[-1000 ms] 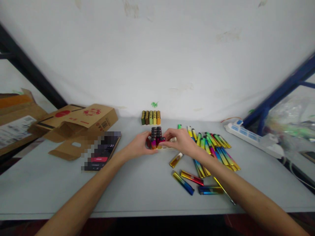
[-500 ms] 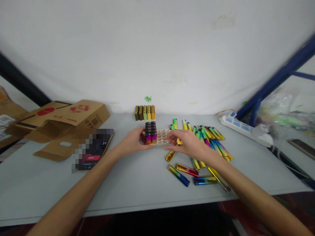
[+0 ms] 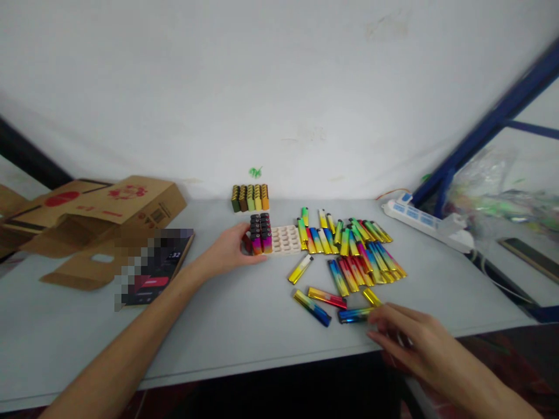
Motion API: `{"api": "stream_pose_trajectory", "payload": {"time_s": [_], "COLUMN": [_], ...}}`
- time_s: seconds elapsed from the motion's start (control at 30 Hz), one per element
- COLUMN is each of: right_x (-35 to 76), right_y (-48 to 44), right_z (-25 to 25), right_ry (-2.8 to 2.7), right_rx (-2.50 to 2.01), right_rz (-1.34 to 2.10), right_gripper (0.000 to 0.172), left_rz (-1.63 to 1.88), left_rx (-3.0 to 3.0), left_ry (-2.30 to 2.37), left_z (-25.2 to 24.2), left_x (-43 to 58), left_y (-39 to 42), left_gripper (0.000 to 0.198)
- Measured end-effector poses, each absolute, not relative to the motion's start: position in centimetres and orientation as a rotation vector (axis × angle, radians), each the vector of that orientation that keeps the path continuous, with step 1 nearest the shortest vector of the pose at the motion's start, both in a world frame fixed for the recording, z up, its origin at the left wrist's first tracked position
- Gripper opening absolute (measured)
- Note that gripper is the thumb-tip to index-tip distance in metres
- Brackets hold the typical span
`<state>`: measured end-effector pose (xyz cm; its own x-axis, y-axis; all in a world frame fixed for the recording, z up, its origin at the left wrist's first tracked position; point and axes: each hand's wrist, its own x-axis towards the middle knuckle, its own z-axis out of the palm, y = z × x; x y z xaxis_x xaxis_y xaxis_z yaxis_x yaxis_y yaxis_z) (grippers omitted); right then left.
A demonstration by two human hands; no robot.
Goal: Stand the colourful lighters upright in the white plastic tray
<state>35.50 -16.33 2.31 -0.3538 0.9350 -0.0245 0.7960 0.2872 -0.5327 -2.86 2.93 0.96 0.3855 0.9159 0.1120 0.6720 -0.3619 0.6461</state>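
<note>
My left hand is closed around the left end of a pale slotted tray. Dark-topped purple and orange lighters stand upright in that end, against my fingers. The slots on the tray's right side show bare. At the front right, my right hand has its fingers curled over a gold lighter; most of that lighter is hidden under the hand. A blue and yellow lighter lies at the fingertips. Left of it are a red and gold lighter and a yellow-blue one.
Many shiny multicoloured lighters lie loose right of the tray. A block of gold-topped lighters stands near the wall. Cardboard boxes and a phone-like screen are at left. A power strip lies at right.
My right hand has moved from the tray towards me and right, onto the lighter near the front edge. My left hand keeps its hold on the tray. The view has shifted slightly.
</note>
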Motion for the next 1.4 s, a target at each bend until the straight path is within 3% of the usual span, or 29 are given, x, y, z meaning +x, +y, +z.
{"api": "stream_pose_trajectory", "payload": {"time_s": [0.2,0.5,0.73,1.0,1.2,1.4], "right_x": [34.5,31.8,28.5,27.3,27.9,28.8], "right_y": [-17.3,-14.9,-11.5,-8.5,-5.2,0.2], "right_z": [-0.4,0.0,0.5,1.5,3.8,5.8], "right_ry": [-2.211,-2.184,-2.318,-2.476,-2.174,-1.94], "right_rx": [-1.503,-1.464,-1.433,-1.385,-1.15,-1.068], "right_rz": [0.62,0.513,0.208,0.314,0.669,0.746], "right_gripper": [0.014,0.012,0.017,0.015,0.021,0.027], "left_rz": [0.604,0.587,0.63,0.648,0.654,0.658], "left_rx": [2.133,2.15,2.12,2.109,2.123,2.119], "left_ry": [1.376,1.372,1.363,1.317,1.322,1.343], "left_z": [0.7,1.0,0.8,0.5,0.8,1.2], "left_x": [-2.9,-2.9,-2.9,-3.0,-2.9,-2.9], "left_y": [3.1,2.8,2.9,2.7,2.7,2.7], "left_gripper": [0.064,0.063,0.06,0.064,0.062,0.06]}}
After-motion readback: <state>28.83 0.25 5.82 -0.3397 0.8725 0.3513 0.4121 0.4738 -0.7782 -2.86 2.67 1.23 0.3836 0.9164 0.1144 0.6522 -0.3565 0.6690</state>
